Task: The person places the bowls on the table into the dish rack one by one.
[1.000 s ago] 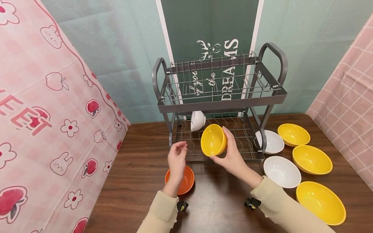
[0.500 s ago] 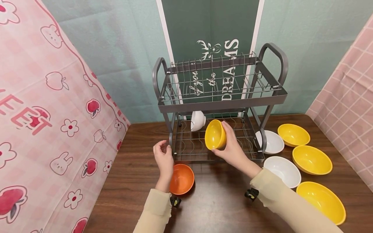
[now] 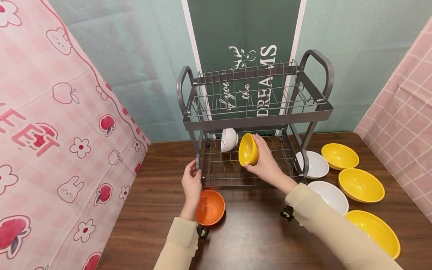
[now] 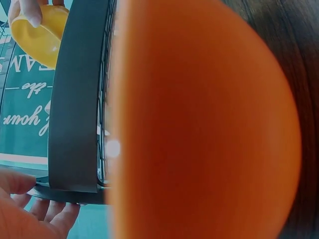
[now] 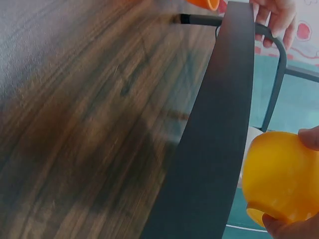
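Observation:
My right hand grips a small yellow bowl between thumb and fingers, tilted on its side with its mouth facing left. The bowl is over the lower tier of a dark grey two-tier dish rack, just right of a small white bowl that stands on edge in the wires. At the rack's left front post, my left hand holds the frame, thumb on one side and fingers on the other. An orange bowl sits on the table by my left wrist and fills much of the left wrist view.
Right of the rack, white bowls and yellow bowls stand on the wooden table. The rack's upper tier overhangs the lower one. Pink patterned cloth hangs at the left, with a green-panelled cloth behind.
My right hand has carried the yellow bowl farther back over the lower tier and turned it more sideways. My left hand has moved left from near the bowl and taken hold of the rack's post.

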Motion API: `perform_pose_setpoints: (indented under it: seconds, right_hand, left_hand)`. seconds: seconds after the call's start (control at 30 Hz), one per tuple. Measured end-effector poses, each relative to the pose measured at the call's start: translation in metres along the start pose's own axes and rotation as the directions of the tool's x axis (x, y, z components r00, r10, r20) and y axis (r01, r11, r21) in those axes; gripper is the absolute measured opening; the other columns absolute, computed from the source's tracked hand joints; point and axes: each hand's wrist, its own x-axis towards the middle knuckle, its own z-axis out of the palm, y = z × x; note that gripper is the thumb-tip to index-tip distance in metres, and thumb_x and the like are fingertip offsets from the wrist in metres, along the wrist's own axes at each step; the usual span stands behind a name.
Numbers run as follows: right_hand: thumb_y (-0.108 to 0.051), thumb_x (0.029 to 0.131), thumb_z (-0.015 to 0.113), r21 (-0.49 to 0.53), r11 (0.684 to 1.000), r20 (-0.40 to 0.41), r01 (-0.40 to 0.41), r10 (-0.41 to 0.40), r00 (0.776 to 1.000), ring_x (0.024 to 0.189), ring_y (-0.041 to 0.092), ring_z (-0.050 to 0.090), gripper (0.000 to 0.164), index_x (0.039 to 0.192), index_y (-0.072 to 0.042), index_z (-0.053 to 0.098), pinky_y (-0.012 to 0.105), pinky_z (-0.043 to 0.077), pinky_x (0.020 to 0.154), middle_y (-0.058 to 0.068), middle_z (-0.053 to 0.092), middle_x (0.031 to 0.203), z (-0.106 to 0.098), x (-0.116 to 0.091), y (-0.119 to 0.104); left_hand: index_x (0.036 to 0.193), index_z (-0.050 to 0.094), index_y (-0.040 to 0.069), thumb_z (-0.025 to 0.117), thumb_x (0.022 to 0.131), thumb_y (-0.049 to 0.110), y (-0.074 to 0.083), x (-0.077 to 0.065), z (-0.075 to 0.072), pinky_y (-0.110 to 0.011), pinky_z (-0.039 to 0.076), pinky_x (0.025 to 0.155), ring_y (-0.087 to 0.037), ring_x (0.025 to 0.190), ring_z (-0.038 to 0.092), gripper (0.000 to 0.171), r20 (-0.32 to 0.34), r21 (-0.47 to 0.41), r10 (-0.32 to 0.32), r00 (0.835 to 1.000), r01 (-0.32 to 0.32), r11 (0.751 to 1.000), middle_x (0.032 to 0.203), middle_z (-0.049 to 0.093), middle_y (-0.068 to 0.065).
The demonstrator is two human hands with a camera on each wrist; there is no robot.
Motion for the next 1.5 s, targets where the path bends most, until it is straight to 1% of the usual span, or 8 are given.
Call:
perform_pose_setpoints:
  seconds: [0.13,0.37,0.57,0.67,0.97,1.1,1.27,1.5]
  right_hand:
    - [-0.014,0.065,0.08,-0.031,0.999,0.008,-0.005,0.006,1.0,0.135,0.039,0.024,0.104,0.147,-0.01,0.016,0.059,0.033,0.103,0.015,0.015,0.153,0.001,0.008,0.002]
    - [-0.012,0.066,0.08,-0.074,0.997,0.021,0.016,-0.015,1.0,0.134,0.04,0.026,0.103,0.146,-0.007,0.016,0.056,0.036,0.103,0.017,0.015,0.152,0.004,0.024,0.006]
    - [-0.011,0.066,0.078,-0.091,0.996,0.047,0.01,-0.005,0.999,0.136,0.041,0.022,0.102,0.146,-0.005,0.016,0.055,0.037,0.103,0.018,0.013,0.152,0.007,0.036,0.01]
    - [-0.01,0.066,0.078,-0.106,0.994,0.054,0.007,-0.001,0.999,0.136,0.041,0.021,0.102,0.146,-0.004,0.016,0.054,0.037,0.103,0.019,0.013,0.152,0.009,0.042,0.012]
    - [-0.011,0.067,0.076,-0.167,0.986,0.084,-0.004,0.019,0.996,0.137,0.04,0.018,0.099,0.145,-0.002,0.015,0.052,0.035,0.106,0.022,0.014,0.15,0.014,0.054,0.017]
    - [-0.011,0.068,0.075,-0.176,0.984,0.086,-0.014,0.03,0.996,0.137,0.039,0.019,0.097,0.145,-0.004,0.016,0.052,0.035,0.106,0.022,0.016,0.149,0.016,0.058,0.017]
    - [-0.011,0.068,0.075,-0.179,0.984,0.094,-0.003,0.02,0.995,0.137,0.039,0.018,0.096,0.144,-0.004,0.017,0.053,0.03,0.108,0.023,0.018,0.148,0.018,0.062,0.017]
    - [-0.012,0.07,0.074,-0.18,0.984,0.106,-0.006,0.026,0.994,0.138,0.04,0.016,0.092,0.142,-0.002,0.019,0.055,0.022,0.112,0.024,0.018,0.147,0.021,0.065,0.016]
  left_hand:
    - [0.117,0.062,0.007,0.059,0.084,-0.003,-0.001,0.0,-0.001,-0.025,0.049,0.073,-0.023,0.085,0.057,0.035,-0.005,0.008,-0.006,1.0,0.006,1.0,0.098,0.064,-0.018]
    - [0.117,0.063,0.007,0.059,0.085,-0.003,-0.001,0.001,-0.002,-0.03,0.051,0.075,-0.023,0.087,0.058,0.034,-0.002,0.033,0.007,1.0,-0.007,0.999,0.099,0.065,-0.017]
    - [0.117,0.063,0.006,0.06,0.084,-0.004,0.002,0.0,-0.003,-0.021,0.046,0.07,-0.022,0.085,0.057,0.034,-0.004,0.049,0.012,1.0,-0.012,0.999,0.097,0.065,-0.017]
    - [0.116,0.063,0.006,0.06,0.084,-0.004,0.002,0.0,-0.002,-0.02,0.045,0.068,-0.023,0.084,0.057,0.034,-0.006,0.058,0.022,1.0,-0.022,0.998,0.097,0.065,-0.018]
    - [0.116,0.063,0.007,0.06,0.084,-0.004,0.0,0.001,-0.001,-0.024,0.047,0.071,-0.023,0.084,0.057,0.034,-0.001,0.059,0.023,1.0,-0.023,0.998,0.098,0.065,-0.017]
    - [0.116,0.063,0.006,0.06,0.084,-0.004,0.0,0.001,-0.001,-0.026,0.048,0.071,-0.023,0.084,0.057,0.033,-0.003,0.064,0.03,1.0,-0.03,0.997,0.098,0.065,-0.017]
    - [0.117,0.063,0.007,0.06,0.085,-0.003,-0.001,0.002,-0.001,-0.029,0.049,0.073,-0.023,0.084,0.057,0.033,-0.003,0.07,0.033,0.999,-0.033,0.997,0.098,0.066,-0.017]
    - [0.118,0.062,0.007,0.059,0.085,-0.003,-0.001,0.001,-0.002,-0.017,0.045,0.068,-0.021,0.083,0.056,0.034,0.01,0.067,0.035,0.999,-0.035,0.997,0.098,0.065,-0.016]
